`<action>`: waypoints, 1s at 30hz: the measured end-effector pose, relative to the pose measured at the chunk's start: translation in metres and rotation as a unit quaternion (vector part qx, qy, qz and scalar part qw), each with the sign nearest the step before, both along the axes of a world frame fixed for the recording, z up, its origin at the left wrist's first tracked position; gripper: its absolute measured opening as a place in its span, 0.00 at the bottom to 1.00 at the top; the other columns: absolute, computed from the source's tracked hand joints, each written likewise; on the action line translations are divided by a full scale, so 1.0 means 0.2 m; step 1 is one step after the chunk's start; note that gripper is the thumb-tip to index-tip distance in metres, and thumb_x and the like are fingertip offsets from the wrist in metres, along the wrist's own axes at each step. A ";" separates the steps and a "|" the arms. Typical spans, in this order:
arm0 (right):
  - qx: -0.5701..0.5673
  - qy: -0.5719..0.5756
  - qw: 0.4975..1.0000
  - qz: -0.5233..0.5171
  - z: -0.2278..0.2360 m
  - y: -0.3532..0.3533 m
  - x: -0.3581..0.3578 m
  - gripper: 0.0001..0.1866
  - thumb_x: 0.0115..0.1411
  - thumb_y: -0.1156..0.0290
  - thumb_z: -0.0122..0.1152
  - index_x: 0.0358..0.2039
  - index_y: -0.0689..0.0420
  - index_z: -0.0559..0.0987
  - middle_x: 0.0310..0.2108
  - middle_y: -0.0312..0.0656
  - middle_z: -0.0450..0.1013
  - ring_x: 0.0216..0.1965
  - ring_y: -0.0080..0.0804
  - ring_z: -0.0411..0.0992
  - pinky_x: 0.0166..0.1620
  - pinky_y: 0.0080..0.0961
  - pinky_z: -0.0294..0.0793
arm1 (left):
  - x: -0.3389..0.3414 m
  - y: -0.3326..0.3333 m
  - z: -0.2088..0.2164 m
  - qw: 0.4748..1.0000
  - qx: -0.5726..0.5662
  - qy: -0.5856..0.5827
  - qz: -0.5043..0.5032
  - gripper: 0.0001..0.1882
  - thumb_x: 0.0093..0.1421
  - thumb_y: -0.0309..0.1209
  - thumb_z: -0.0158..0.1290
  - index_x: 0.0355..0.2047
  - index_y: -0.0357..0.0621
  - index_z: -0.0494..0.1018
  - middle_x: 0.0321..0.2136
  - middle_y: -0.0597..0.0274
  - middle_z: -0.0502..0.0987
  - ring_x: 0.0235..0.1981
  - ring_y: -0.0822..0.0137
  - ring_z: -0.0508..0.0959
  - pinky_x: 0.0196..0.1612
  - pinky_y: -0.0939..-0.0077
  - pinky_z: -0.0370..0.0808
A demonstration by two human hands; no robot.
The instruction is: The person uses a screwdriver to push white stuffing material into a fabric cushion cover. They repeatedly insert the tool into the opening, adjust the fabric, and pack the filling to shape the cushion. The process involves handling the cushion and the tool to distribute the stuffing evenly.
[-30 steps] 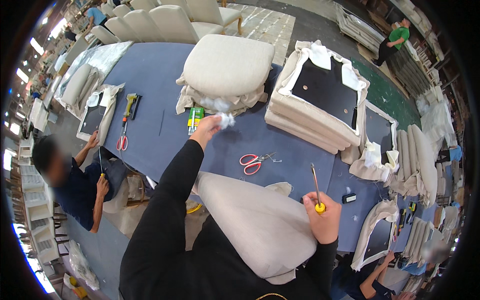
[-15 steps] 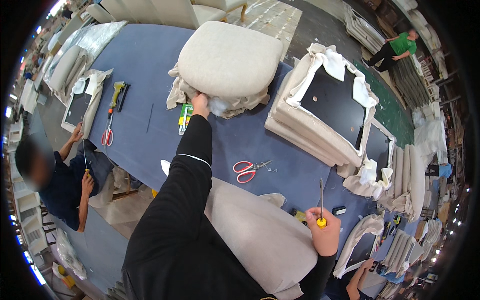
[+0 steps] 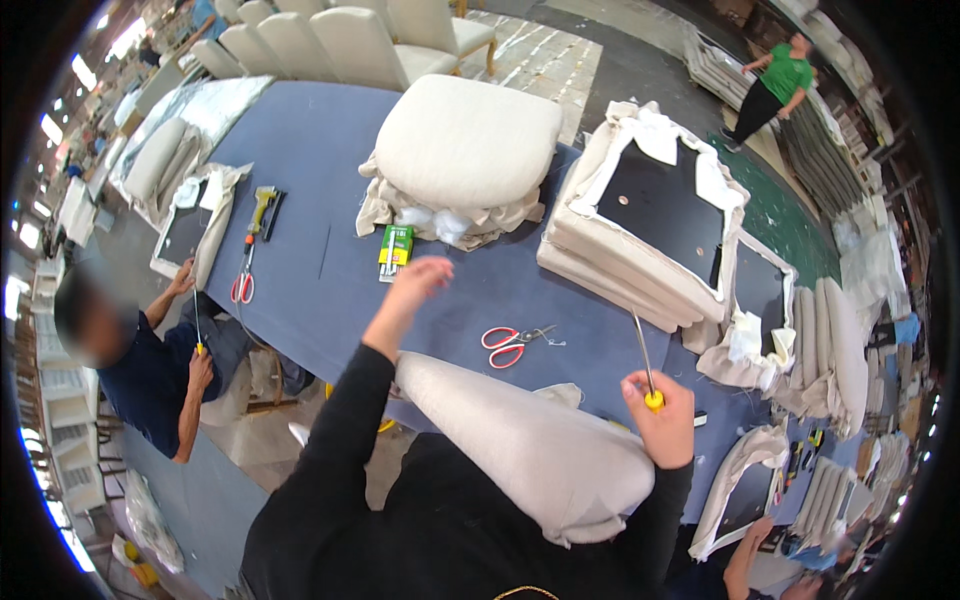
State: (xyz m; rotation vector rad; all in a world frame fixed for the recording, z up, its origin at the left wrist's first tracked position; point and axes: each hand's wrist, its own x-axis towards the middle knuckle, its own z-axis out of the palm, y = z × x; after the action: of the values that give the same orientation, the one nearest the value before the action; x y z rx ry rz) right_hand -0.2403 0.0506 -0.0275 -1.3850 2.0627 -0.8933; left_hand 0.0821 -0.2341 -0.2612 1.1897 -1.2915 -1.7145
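My left hand [image 3: 413, 292] is in the air above the blue-grey table [image 3: 330, 215], fingers stretched out, with nothing visible in it. Just beyond it stand a small green-and-yellow box [image 3: 395, 253] and a pile of beige chair seats [image 3: 470, 140], white stuffing [image 3: 437, 222] showing at the near edge. My right hand [image 3: 664, 420] grips a screwdriver [image 3: 645, 360] by its yellow handle, the long metal shaft pointing up. Below and between my hands, a beige padded piece [image 3: 530, 440] rests at the table's near edge. Red-handled scissors [image 3: 505, 347] lie beyond it.
At right, stacked seats [image 3: 640, 220] show black undersides. A staple gun [image 3: 264, 213] and other scissors [image 3: 243, 285] lie left. A seated co-worker [image 3: 150, 370] at left holds a similar tool; another co-worker's hand [image 3: 745, 560] is at lower right. Chairs [image 3: 350, 45] line the far side.
My left hand has left the pile of seats and come back toward me. The right hand, still holding the screwdriver, has shifted slightly right, and the shaft now leans left.
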 end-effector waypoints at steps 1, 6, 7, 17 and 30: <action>-0.014 0.016 1.000 0.013 -0.02 -0.01 -0.02 0.11 0.65 0.66 0.71 0.36 0.62 0.83 0.19 0.36 0.68 0.24 0.17 0.65 0.29 0.23 0.65 | -0.03 0.15 0.07 0.999 0.020 0.027 -0.038 0.14 0.72 0.36 0.57 0.51 0.44 0.83 0.38 0.69 0.85 0.39 0.75 0.81 0.42 0.76 0.74; -0.088 0.062 0.992 0.072 -0.08 -0.08 -0.21 0.11 0.65 0.64 0.70 0.38 0.60 0.85 0.27 0.49 0.79 0.28 0.40 0.79 0.35 0.32 0.75 | -0.17 0.64 0.45 0.968 -0.028 -0.039 -0.248 0.16 0.71 0.36 0.60 0.54 0.41 0.82 0.41 0.64 0.86 0.43 0.72 0.82 0.50 0.72 0.78; -0.098 0.062 0.991 0.068 -0.12 -0.10 -0.25 0.11 0.64 0.64 0.70 0.38 0.60 0.85 0.28 0.50 0.80 0.29 0.44 0.80 0.36 0.34 0.76 | -0.18 0.72 0.58 0.959 -0.035 -0.011 -0.280 0.20 0.69 0.38 0.62 0.56 0.40 0.81 0.45 0.61 0.85 0.47 0.69 0.82 0.55 0.69 0.77; -0.252 0.102 0.957 -0.105 0.07 -0.13 -0.20 0.12 0.62 0.70 0.68 0.46 0.54 0.81 0.30 0.43 0.79 0.33 0.40 0.80 0.41 0.32 0.78 | -0.40 1.29 1.35 0.838 -0.414 0.041 -0.352 0.36 0.47 0.25 0.72 0.59 0.45 0.75 0.61 0.50 0.77 0.66 0.45 0.74 0.69 0.53 0.68; -0.191 -0.067 0.979 0.018 -0.05 0.75 0.16 0.21 0.69 0.70 0.66 0.62 0.56 0.80 0.41 0.46 0.81 0.39 0.40 0.80 0.46 0.30 0.77 | -0.37 1.07 1.46 0.902 -0.402 -0.146 -0.053 0.12 0.68 0.30 0.64 0.36 0.29 0.80 0.27 0.60 0.81 0.32 0.73 0.75 0.38 0.75 0.72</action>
State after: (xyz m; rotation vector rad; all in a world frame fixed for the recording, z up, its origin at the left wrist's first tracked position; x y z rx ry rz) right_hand -0.2077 0.2003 -0.0376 -1.4980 1.8209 -1.3830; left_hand 0.0073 -0.0210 0.0315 0.8843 -2.0045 -0.8823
